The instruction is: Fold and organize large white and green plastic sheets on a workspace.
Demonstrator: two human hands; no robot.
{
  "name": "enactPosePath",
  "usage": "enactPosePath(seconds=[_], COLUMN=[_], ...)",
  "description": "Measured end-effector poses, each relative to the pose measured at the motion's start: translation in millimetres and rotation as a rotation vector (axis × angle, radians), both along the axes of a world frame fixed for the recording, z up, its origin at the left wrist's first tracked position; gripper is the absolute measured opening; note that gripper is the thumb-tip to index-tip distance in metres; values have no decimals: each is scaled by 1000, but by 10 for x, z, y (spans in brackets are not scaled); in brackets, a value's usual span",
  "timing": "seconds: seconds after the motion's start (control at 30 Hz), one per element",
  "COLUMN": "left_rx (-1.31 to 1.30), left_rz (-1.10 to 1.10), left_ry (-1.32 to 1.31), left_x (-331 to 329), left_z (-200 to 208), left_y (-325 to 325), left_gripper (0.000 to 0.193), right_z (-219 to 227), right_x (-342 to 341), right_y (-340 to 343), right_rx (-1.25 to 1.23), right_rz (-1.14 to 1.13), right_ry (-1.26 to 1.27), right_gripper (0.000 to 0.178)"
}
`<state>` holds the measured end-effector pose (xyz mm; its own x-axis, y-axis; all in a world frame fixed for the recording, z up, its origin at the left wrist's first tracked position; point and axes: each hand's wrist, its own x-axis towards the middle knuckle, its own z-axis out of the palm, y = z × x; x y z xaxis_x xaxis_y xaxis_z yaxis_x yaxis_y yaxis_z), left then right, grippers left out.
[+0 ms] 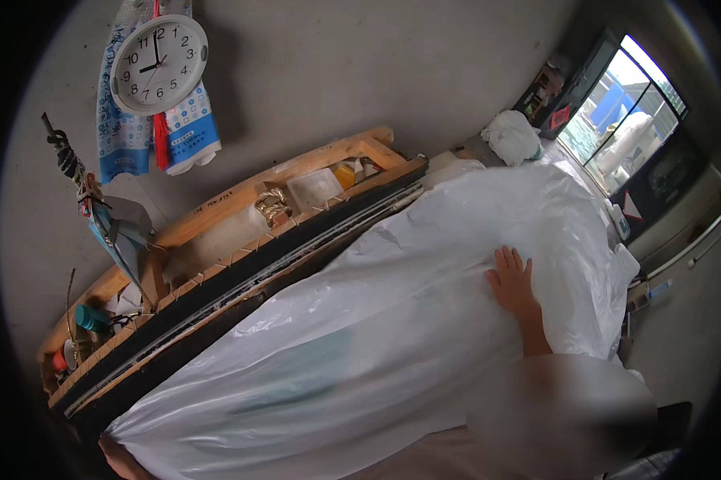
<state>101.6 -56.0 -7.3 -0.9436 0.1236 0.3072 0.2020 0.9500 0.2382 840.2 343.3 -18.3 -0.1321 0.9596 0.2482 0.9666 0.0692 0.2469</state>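
Note:
A white translucent plastic sheet [440,264] is spread over a long surface, with a pale teal patch faintly showing through it. Flat on the sheet, right of the middle, lies my right hand [514,282], fingers stretched out and thumb to the left. My left hand [122,460], partly cut off by the lower edge, is closed on the sheet's near left corner. Folds fan out from there across the plastic. A blurred patch hides much of my right arm.
Beyond the sheet runs a wooden frame [208,210] with a dark laced edge, holding a coil of cord [273,206], a clear container [315,190] and a teal cup-like object [92,318]. A clock [159,66] hangs on the wall. A white bundle [512,138] lies near the window.

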Motion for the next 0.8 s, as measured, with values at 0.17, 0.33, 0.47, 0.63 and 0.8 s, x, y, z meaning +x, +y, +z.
enactPosePath(seconds=[0.17, 0.33, 0.47, 0.63, 0.8], left_rx=[-136, -237, -149, -46, 113], left_rz=[57, 120, 13, -3, 70], left_ry=[79, 121, 238, 251, 205], left_x=[-34, -109, -242, -206, -32], left_z=[93, 41, -165, -23, 88], left_y=[-8, -56, -21, -197, -261], left_gripper=[42, 39, 35, 33, 31], right_z=[-450, -16, -31, 116, 10], right_x=[-11, -1000, -1294, -1419, -1467], right_y=[-588, -142, 534, 294, 306], right_rx=[-318, 65, -102, -157, -170], right_rz=[-91, 456, 483, 480, 437], right_ry=[283, 671, 537, 230, 264], right_gripper=[48, 41, 44, 49, 45])
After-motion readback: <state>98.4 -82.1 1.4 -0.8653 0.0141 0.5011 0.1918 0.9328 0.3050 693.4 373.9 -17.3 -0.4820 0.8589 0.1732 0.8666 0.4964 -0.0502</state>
